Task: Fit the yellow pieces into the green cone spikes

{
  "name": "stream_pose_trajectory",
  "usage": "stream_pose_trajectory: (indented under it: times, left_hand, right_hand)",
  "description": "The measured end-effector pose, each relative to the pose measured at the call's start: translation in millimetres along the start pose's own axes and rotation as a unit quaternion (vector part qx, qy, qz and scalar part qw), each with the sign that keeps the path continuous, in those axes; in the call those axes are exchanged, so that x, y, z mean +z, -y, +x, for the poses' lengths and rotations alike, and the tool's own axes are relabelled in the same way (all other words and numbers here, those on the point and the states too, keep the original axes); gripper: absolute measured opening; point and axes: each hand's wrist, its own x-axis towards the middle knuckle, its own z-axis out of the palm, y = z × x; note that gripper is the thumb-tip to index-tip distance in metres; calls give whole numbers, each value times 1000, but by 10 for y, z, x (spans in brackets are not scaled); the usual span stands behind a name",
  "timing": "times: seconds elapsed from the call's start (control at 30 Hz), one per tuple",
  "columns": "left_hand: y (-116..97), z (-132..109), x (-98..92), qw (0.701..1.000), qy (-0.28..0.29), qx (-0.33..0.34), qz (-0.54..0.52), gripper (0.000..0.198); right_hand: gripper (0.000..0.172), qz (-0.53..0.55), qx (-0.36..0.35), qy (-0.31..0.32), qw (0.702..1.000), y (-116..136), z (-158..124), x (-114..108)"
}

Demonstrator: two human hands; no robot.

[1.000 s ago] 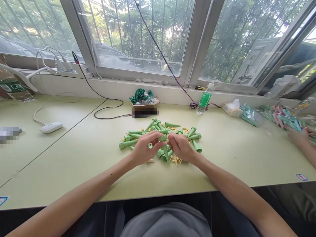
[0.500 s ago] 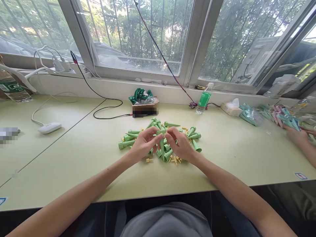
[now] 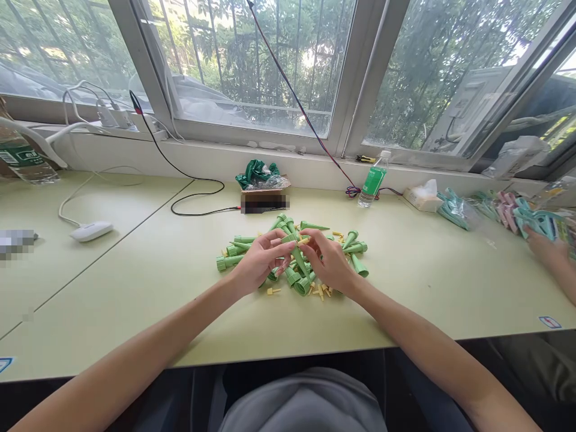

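A heap of green plastic cone spikes (image 3: pixel 351 247) and small yellow pegs (image 3: pixel 320 292) lies in the middle of the pale green table (image 3: pixel 157 282). My left hand (image 3: pixel 257 264) pinches one green cone (image 3: pixel 294 251) by its wide end, tip pointing down and toward me. My right hand (image 3: pixel 330 263) pinches a small yellow peg (image 3: pixel 303 241) and holds it at the cone's wide end. Both hands hover just above the heap.
A small cardboard box with green bags (image 3: pixel 262 187) and a green-labelled bottle (image 3: pixel 373 180) stand by the window. A white mouse (image 3: pixel 91 230) and cables lie left. Another person's hand (image 3: pixel 546 249) works at the right beside pastel plastic clips (image 3: pixel 531 217).
My hands lifted the green cone off the heap and turned it tip down. My right hand brought a yellow peg to its wide end. The other person's hand shifted slightly.
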Motion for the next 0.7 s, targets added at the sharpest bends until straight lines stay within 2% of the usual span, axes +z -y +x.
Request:
stream_pose_trajectory:
  times: [0.23,0.47,0.7]
  left_hand:
    - [-4,14,-15,1000,1,-8,1,35]
    - [-23,7,6,998,-16,-4,52,37]
    - [9,6,-28,994,-4,11,108,36]
  right_hand:
    - [16,-2,-53,-19,998,-12,18,4]
    - [13,-2,-61,-13,998,-77,13,26]
    - [20,5,-48,27,998,-86,15,11]
